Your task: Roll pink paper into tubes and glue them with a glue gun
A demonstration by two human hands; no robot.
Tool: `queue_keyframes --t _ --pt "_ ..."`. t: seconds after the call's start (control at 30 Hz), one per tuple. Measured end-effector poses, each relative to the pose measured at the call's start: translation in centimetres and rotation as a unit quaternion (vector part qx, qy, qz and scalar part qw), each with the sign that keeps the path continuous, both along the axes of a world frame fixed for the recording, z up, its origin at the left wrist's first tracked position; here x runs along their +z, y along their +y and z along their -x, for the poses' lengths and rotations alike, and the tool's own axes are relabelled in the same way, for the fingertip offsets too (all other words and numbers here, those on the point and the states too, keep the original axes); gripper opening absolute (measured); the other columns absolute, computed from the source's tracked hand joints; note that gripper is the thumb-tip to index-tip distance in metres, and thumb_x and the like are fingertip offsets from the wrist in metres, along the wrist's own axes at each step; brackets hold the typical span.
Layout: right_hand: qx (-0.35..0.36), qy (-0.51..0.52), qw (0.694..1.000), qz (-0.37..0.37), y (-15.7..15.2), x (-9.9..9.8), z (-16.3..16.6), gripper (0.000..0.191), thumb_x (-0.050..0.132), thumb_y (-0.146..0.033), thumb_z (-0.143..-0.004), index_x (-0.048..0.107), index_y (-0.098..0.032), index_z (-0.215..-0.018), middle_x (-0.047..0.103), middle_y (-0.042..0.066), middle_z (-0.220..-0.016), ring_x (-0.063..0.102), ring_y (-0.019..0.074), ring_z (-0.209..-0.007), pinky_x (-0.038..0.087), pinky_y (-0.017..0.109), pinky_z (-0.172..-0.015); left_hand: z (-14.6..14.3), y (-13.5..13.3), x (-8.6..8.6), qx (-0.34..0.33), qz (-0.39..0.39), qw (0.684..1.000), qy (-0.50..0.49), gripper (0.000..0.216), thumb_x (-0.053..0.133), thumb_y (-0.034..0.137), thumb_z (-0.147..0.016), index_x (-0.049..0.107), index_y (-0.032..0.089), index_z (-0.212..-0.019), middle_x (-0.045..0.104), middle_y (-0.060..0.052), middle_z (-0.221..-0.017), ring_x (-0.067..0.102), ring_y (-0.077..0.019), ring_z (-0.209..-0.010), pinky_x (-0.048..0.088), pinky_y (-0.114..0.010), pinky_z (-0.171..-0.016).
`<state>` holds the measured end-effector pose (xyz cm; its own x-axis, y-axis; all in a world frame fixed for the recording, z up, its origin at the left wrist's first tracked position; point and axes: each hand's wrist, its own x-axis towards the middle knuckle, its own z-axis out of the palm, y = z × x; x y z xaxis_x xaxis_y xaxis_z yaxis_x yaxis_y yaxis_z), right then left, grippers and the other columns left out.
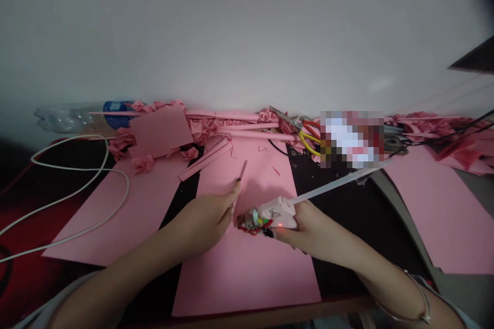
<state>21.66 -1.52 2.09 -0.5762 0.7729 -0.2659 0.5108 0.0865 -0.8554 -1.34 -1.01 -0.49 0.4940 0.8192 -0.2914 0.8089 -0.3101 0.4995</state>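
Pinched between the thumb and fingers of my left hand (pixel 206 221) is a narrow pink paper strip (pixel 243 168), its tip pointing up and away. My right hand (pixel 318 231) is wrapped round a pale hot glue gun (pixel 281 209) with a small red light glowing on its side. Dried glue and coloured bits crust the gun's nozzle (pixel 252 221), which points left, close to my left fingertips. A long translucent glue stick (pixel 335 183) sticks out of the gun's back. Both hands are above a large pink paper sheet (pixel 247 277).
Rolled pink paper tubes (pixel 250 135) and folded paper flowers (pixel 203 128) line the wall. Yellow-handled scissors (pixel 309 143) lie beside a pixelated patch. A plastic bottle (pixel 69 117) and a white cable (pixel 127 190) are at left. More pink sheets (pixel 443 216) flank the middle one.
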Motion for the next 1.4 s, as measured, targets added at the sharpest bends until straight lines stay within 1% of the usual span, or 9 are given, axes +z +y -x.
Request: queue_keyframes --t 0.07,0.17,0.37,0.47,0.7,0.97,1.13,1.27,1.4 --pt "-0.013 -0.011 1.000 -0.006 0.0 -0.2 -0.1 0.010 0.052 -0.011 -0.079 0.057 -0.018 -0.075 0.048 -0.007 -0.056 0.043 0.0074 -0.049 0.034 0.019 -0.048 0.0 0.0 -0.1 0.001 0.000 1.000 -0.002 0.056 0.029 0.022 -0.090 0.021 0.015 -0.145 0.064 -0.005 -0.075 0.059 -0.0191 -0.063 0.039 -0.024 -0.056" --pt "-0.011 -0.001 1.000 0.000 0.0 -0.3 -0.2 0.009 0.051 -0.012 -0.080 0.056 -0.018 -0.075 0.047 -0.007 -0.055 0.043 0.0071 -0.047 0.034 0.019 -0.047 0.1 0.1 -0.2 -0.005 0.006 1.000 0.001 0.058 0.030 0.022 -0.089 0.018 0.014 -0.146 0.064 -0.005 -0.074 0.059 -0.0196 -0.062 0.039 -0.025 -0.056" --pt "-0.029 -0.018 0.999 -0.005 0.2 0.0 0.0 0.009 0.051 -0.011 -0.079 0.052 -0.018 -0.072 0.046 -0.007 -0.055 0.043 0.0067 -0.047 0.033 0.019 -0.046 0.0 0.1 0.0 -0.001 0.005 1.000 0.000 0.057 0.029 0.021 -0.089 0.021 0.013 -0.145 0.064 -0.005 -0.074 0.058 -0.0194 -0.062 0.039 -0.026 -0.055" --pt "-0.020 -0.023 1.000 -0.001 0.2 -0.1 0.0 0.011 0.051 -0.011 -0.078 0.051 -0.018 -0.070 0.046 -0.007 -0.055 0.044 0.0067 -0.047 0.032 0.019 -0.045 0.0 0.1 0.1 -0.003 0.006 1.000 -0.001 0.057 0.029 0.021 -0.089 0.020 0.013 -0.145 0.063 -0.005 -0.072 0.058 -0.0187 -0.061 0.039 -0.025 -0.055" --pt "-0.034 -0.043 0.998 -0.007 0.3 -0.8 -0.4 0.010 0.052 -0.015 -0.080 0.051 -0.018 -0.071 0.047 -0.006 -0.055 0.044 0.0075 -0.048 0.030 0.020 -0.043 -0.1 0.1 0.1 0.000 0.011 1.000 -0.004 0.058 0.030 0.021 -0.089 0.020 0.012 -0.145 0.063 -0.005 -0.074 0.058 -0.0188 -0.063 0.039 -0.025 -0.056" --pt "-0.029 -0.041 0.999 -0.013 0.6 -0.6 -0.5 0.010 0.050 -0.013 -0.080 0.050 -0.018 -0.072 0.047 -0.006 -0.054 0.043 0.0072 -0.047 0.032 0.020 -0.045 -0.1 0.2 -0.1 -0.001 0.004 1.000 -0.002 0.059 0.031 0.021 -0.088 0.019 0.013 -0.145 0.063 -0.005 -0.072 0.058 -0.0192 -0.062 0.038 -0.025 -0.055" --pt "-0.051 -0.060 0.997 -0.024 0.7 -0.8 -0.6 0.010 0.051 -0.015 -0.081 0.051 -0.017 -0.071 0.047 -0.006 -0.053 0.044 0.0076 -0.047 0.030 0.020 -0.043 -0.1 0.1 0.3 0.002 0.000 1.000 0.002 0.059 0.029 0.019 -0.088 0.018 0.012 -0.146 0.062 -0.004 -0.071 0.058 -0.0194 -0.061 0.037 -0.025 -0.054" --pt "-0.036 -0.049 0.998 -0.019 0.7 -1.0 -0.5 0.011 0.051 -0.015 -0.081 0.051 -0.017 -0.070 0.048 -0.005 -0.054 0.045 0.0075 -0.047 0.031 0.019 -0.043 -0.1 -0.1 0.4 0.001 0.000 1.000 0.003 0.060 0.029 0.019 -0.088 0.018 0.012 -0.146 0.063 -0.005 -0.071 0.059 -0.0194 -0.062 0.037 -0.025 -0.054" --pt "-0.054 -0.053 0.997 -0.027 0.7 -1.1 -0.6 0.010 0.050 -0.016 -0.082 0.052 -0.017 -0.073 0.049 -0.005 -0.054 0.046 0.0076 -0.047 0.032 0.019 -0.043 -0.1 -0.1 0.2 0.004 -0.005 1.000 0.003 0.060 0.030 0.020 -0.088 0.016 0.014 -0.146 0.062 -0.003 -0.069 0.058 -0.0183 -0.060 0.036 -0.025 -0.053"
